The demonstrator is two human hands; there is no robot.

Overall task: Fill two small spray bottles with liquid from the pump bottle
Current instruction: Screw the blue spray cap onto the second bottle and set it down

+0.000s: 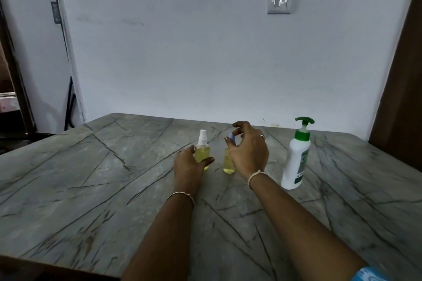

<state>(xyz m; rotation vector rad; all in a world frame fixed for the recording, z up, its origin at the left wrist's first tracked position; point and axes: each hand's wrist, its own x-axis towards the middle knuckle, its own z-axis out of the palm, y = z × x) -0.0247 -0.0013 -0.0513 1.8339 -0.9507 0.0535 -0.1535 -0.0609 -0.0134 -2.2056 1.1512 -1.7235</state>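
Note:
Two small clear spray bottles with yellow liquid stand upright on the grey marble table [114, 178]. The left spray bottle [202, 147] has a white sprayer, and my left hand [189, 167] wraps around its body. The right spray bottle [228, 164] has a purple sprayer top, mostly hidden behind my right hand [247, 150], whose fingers are spread apart around that top; contact cannot be told. The white pump bottle [296, 162] with a green pump stands upright to the right of my right hand.
The table meets a pale wall at the back, with a switch plate [279, 1] high up. A brown wooden panel [402, 98] rises at the right. A doorway and dark frame [13, 70] lie at the far left.

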